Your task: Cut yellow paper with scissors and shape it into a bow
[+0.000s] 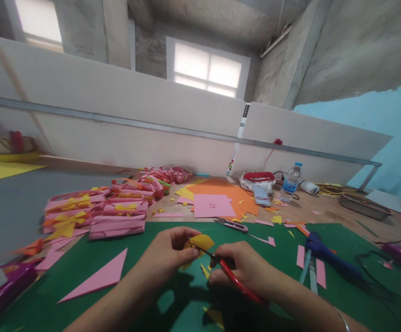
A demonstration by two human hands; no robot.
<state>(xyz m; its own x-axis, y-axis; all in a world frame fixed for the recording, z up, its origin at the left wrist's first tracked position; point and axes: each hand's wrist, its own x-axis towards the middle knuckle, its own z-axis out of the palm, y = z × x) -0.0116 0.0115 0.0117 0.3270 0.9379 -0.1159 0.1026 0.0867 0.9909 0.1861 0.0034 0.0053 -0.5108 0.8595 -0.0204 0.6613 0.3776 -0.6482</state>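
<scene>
My left hand (166,251) is closed, pinching a small yellow craft-sheet piece (203,240) above the green cutting mat (152,290). My right hand (249,267) grips red-handled scissors (233,275), their blades pointing left and lying against the yellow piece. Whether the blades are fully closed is hard to see. Small yellow offcuts sit below the hands, among them a yellow scrap (215,318) near the front. To the left of my left hand, a pink triangle (100,279) rests on the mat.
Pink bag-like pieces with yellow bows (69,214) are piled at left. Behind the hands lie a pink square (214,205), orange sheets (249,198) and thread snips (233,224). At right are a blue-handled tool (332,260), a water bottle (291,180) and a dark tray (364,205).
</scene>
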